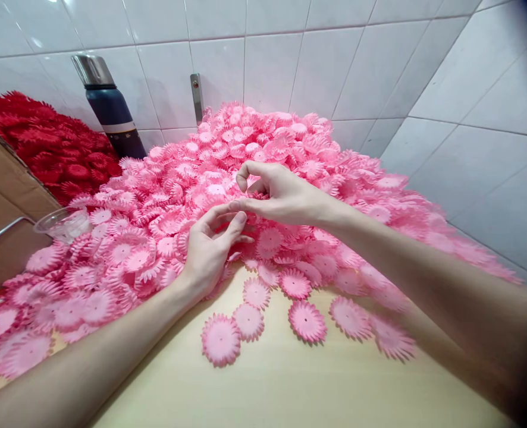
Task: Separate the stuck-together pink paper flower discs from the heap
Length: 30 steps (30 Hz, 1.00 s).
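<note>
A large heap of pink, fringed flower-shaped discs (169,202) covers the back of a pale wooden table (263,380). Over the middle of the heap my left hand (214,241) has its thumb and fingers curled towards each other; what lies between them is too small to tell. My right hand (272,193) touches it from the right, index finger bent over and thumb stretched to the left hand's fingertips. Darker pink fringe shows behind the right thumb, partly hidden by the fingers. Single discs (307,321) lie flat on the wood in front of the heap.
At the left stand a cardboard box (11,196), a clear plastic cup (65,224) and a dark blue bottle (114,116) leaning by the wall. Behind the box rises a pile of red discs (58,148). White tiled walls (272,68) close off the back and right, with a metal bracket (196,98).
</note>
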{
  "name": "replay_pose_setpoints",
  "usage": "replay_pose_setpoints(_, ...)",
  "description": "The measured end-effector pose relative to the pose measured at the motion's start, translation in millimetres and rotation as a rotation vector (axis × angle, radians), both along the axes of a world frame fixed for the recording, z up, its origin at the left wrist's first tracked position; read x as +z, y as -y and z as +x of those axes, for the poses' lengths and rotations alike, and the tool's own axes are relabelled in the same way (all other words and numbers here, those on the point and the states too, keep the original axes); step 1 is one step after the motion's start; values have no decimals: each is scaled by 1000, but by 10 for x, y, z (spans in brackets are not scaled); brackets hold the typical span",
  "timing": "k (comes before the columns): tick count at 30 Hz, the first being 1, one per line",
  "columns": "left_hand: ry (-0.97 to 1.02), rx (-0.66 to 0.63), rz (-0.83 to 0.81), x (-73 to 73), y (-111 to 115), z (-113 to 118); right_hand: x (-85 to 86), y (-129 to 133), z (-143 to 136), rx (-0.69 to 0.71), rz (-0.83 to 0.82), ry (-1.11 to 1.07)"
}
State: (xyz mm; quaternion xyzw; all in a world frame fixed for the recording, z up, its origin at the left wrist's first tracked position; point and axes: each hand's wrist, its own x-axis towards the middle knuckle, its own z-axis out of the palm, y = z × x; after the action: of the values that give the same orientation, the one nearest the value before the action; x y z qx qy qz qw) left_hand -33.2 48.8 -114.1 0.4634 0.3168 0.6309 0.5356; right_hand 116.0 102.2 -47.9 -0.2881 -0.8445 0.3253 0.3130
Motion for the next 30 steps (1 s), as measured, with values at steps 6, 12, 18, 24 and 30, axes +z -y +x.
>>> replay_pose_setpoints(6, -114, 20, -41, -22, -5, -22, 28, -12, 38, -41, -108, 75)
replay_pose_setpoints(12, -98, -23, -6, -7, 30, 11, 160, -26, 150, -18, -109, 107)
replay_pose_setpoints(18, 58, -43, -72, 12, 61, 73, 173, -48, 169, 21, -101, 109)
replay_pose_setpoints(24, 142, 93, -152, 46, -7, 27, 306, -52, 334, -69, -47, -11)
replay_pose_setpoints(30, -100, -68, 10, 47, 46, 20, 281, 51, 194, -122, 35, 137)
